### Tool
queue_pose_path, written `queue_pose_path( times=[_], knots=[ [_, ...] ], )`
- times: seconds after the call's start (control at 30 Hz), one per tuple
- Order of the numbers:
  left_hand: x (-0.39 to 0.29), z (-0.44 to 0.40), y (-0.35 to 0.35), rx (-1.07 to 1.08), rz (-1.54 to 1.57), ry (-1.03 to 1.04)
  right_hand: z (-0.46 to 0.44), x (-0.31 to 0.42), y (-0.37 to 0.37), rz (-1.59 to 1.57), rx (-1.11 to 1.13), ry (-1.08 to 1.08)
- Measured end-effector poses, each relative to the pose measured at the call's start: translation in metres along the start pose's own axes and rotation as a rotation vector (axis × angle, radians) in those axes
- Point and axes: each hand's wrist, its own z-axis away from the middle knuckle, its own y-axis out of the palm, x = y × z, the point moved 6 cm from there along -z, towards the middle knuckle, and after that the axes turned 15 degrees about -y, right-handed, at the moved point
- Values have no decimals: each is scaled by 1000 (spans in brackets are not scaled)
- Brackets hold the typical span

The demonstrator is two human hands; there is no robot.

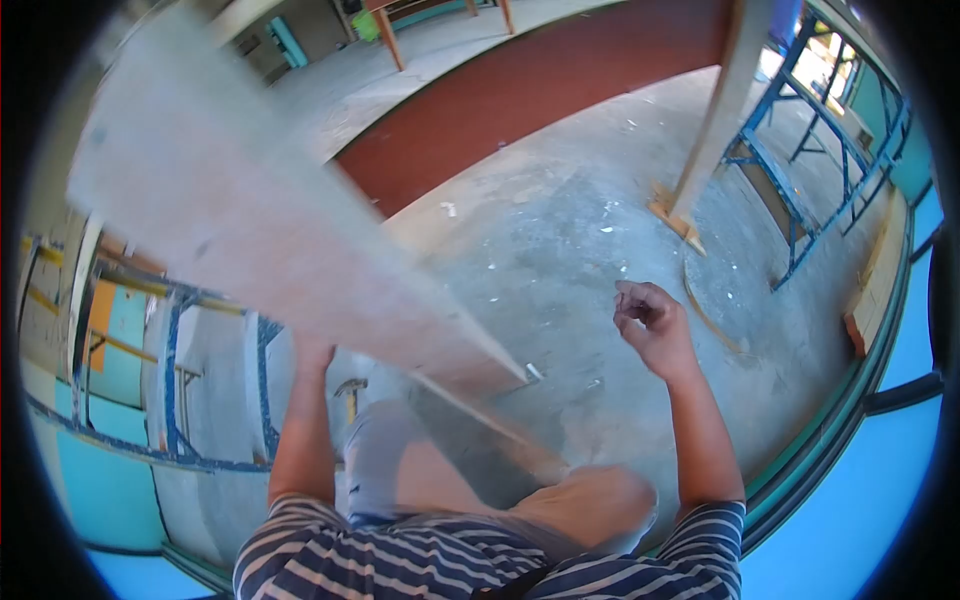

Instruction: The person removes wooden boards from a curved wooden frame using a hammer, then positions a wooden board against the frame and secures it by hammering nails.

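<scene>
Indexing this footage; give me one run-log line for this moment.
left hand: partly hidden behind slanted board | right hand: off board, fingers curled | hammer: on floor

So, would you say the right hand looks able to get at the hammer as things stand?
Probably not directly: the right hand looks clear of the large board, but that board slants down between it and the hammer.
</scene>
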Motion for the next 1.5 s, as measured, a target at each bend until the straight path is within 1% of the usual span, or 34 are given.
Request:
queue_pose_path(
  times=[0.03,0.1,0.17,0.23,0.27,0.33,0.4,0.43,0.47,0.5,0.53,0.57,0.6,0.63,0.7,0.73,0.77,0.83,0.9,0.93,0.97,1.03,1.07,1.13,1.17,1.2,1.3,1.4,1.43,1.5],
  knots=[
    [-36,5,-14,42,105,-20,0,47,26,-14,35,-134],
    [-52,1,-17,81,312,-66,7,119,73,29,119,-253],
    [-73,1,-24,107,509,-101,15,170,130,47,205,-386],
    [-72,-6,-30,107,374,-12,23,209,188,58,272,-507],
    [-73,-7,-34,114,379,7,24,222,218,89,297,-573],
    [-77,-8,-40,144,392,50,19,237,283,164,339,-695],
    [-67,-12,-34,179,436,52,-5,246,346,248,406,-730],
    [-59,-15,-27,193,458,53,-23,253,374,249,377,-785],
    [-45,-19,-11,173,483,141,-44,258,402,246,349,-843],
    [-26,-23,17,152,506,229,-65,254,430,322,357,-869],
    [-27,-25,19,176,484,229,-89,249,456,395,365,-896],
    [-28,-26,20,200,462,228,-114,248,479,446,351,-979],
    [-47,-20,-4,274,398,138,-139,251,498,495,339,-1062],
    [-56,-15,-22,349,334,47,-161,258,512,604,354,-1039],
    [-57,-14,-37,428,393,53,-203,258,530,789,318,-1067],
    [-53,-14,-42,468,421,55,-223,254,537,989,346,-1059],
    [-46,-14,-50,487,365,69,-234,252,541,1004,321,-1030],
    [-19,-13,-65,531,255,98,-240,257,551,1201,388,-924],
    [67,-17,-48,352,335,124,-244,257,555,1271,383,-811],
    [116,-13,-49,401,417,-72,-248,258,555,1307,367,-757],
    [178,-1,-43,287,279,-217,-252,260,554,1302,328,-775],
    [349,76,23,475,-81,-602,-255,261,554,1300,247,-799],
    [323,103,-19,721,-337,-660,-256,261,552,1268,221,-812],
    [381,176,7,672,-528,-600,-261,260,550,1211,203,-799],
    [408,202,30,747,-447,-631,-263,262,550,1188,195,-793],
    [427,223,50,825,-363,-659,-259,271,551,1124,186,-711],
    [439,243,61,524,-104,-687,-266,269,552,1152,221,-630],
    [449,243,81,512,-175,-687,-269,271,556,1260,228,-634],
    [458,247,87,580,21,-841,-268,271,557,1275,215,-646],
    [441,228,61,703,427,-1131,-264,270,558,1299,184,-666]
  ],
)
